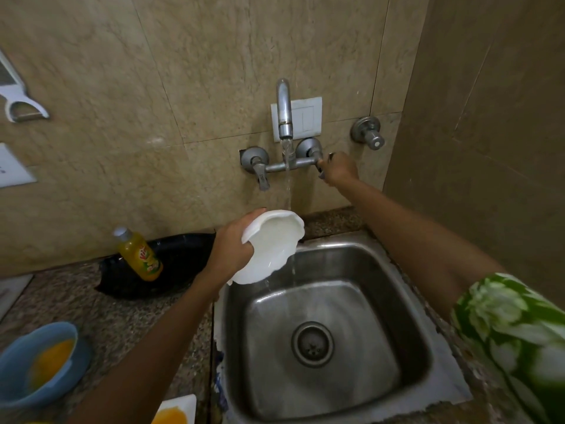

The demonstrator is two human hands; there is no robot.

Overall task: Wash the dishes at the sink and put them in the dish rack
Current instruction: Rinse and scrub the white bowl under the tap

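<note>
Gripping hands: left holds scalloped white bowl, right clutches tap handle.

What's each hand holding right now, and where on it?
Left hand grips the white bowl by its left rim, under the running water. Right hand grips the right tap handle.

- Sink: set in bench, at right; tap on wall behind it, w/ water falling into sink.
- Bowl: in left hand, over sink's rear-left corner, under tap.
- Right hand: on tap's right handle.
- Bottle: on bench, left of bowl.
- Tub: bench, front left.
</note>
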